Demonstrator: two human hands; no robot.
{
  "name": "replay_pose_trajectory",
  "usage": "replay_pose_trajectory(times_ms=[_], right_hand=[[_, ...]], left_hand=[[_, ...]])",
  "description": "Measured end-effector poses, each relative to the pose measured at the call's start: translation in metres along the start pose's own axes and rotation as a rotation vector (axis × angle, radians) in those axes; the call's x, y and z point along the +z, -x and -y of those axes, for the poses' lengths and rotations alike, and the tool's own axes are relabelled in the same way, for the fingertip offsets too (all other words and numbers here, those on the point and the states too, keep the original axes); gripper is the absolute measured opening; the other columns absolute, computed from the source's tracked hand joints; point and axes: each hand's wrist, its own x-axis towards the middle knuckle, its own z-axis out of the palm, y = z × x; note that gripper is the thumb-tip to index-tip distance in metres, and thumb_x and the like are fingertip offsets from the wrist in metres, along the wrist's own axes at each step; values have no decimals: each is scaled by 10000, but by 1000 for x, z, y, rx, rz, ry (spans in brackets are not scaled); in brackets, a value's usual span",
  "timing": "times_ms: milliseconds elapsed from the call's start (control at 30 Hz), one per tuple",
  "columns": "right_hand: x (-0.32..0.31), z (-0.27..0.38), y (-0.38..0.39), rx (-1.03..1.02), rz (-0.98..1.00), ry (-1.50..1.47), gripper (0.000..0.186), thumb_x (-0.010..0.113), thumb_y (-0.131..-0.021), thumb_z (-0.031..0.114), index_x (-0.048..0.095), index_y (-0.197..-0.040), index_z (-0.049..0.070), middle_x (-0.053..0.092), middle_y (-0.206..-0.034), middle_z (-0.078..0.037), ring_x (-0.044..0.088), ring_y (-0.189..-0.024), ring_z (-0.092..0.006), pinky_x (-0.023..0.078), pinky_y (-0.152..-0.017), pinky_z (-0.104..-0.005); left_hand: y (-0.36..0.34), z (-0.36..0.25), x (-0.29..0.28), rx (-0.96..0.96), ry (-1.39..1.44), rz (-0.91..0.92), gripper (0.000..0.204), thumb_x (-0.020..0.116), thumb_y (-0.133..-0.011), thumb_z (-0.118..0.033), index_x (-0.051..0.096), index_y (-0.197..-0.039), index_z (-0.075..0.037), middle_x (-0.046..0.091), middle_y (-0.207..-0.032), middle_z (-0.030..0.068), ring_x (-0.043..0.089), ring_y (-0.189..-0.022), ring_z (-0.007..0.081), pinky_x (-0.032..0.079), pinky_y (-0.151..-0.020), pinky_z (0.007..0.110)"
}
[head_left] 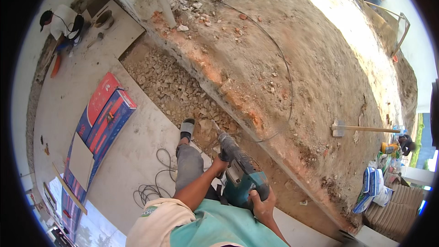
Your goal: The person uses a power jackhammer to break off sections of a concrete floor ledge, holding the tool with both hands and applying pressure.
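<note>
A teal and black demolition hammer (242,174) slants away from my body at the lower middle. Its chisel bit (215,125) points down at the broken rubble (178,87) in the trench, beside my sandaled foot (187,128). My left hand (221,165) is closed around the tool near its front, with the fingers partly hidden by the casing. At the back end, my right hand (262,205) wraps the rear handle. Whether the tip touches the stones cannot be made out.
A low concrete edge (274,155) separates the trench from bare soil. Black cable (153,191) coils left of my leg. Red and blue boxes (103,114) lie on the slab. A shovel (361,128) lies right; sacks are stacked beyond. Another person (64,25) crouches far left.
</note>
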Motion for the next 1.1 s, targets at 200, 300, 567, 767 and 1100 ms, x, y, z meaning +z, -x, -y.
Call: replay_pose_trajectory(times_ms=[200,300,567,767,1100], right_hand=[[141,70,-61,37,-183,-13,426,707,-884,351,539,-1058,1,635,-832,-67,602,-686,-136,499,-621,-278],[188,75,-86,5,-198,4,432,703,-887,351,536,-1068,-3,639,-833,-73,607,-681,-139,503,-620,-279],[206,91,-127,98,-322,73,439,711,-879,324,532,-1090,-16,639,-854,-77,616,-709,-141,508,-655,-271],[179,64,-193,85,-268,89,413,740,-863,282,543,-1078,-10,627,-888,-56,598,-776,-128,488,-718,-263],[151,36,-242,-91,-124,435,748,773,-764,508,507,-1180,-55,625,-817,-104,603,-643,-149,490,-576,-260]], left_hand=[[-51,-83,-98,220,-132,106,241,580,-876,-178,666,-1069,-61,700,-1002,185,662,-957,337,500,-808,395],[-70,-132,-139,170,-228,128,239,593,-864,-189,674,-1052,-65,701,-996,185,664,-962,344,506,-811,394],[-107,-145,-110,154,-169,257,238,620,-838,-161,666,-1037,-41,706,-975,173,670,-960,332,508,-825,395],[-182,-120,-75,138,-56,199,209,629,-824,-123,652,-1004,-21,700,-901,161,678,-853,292,509,-755,386],[-239,-63,-8,281,524,286,80,618,-861,-38,644,-929,-6,703,-852,97,656,-767,194,513,-683,367]])
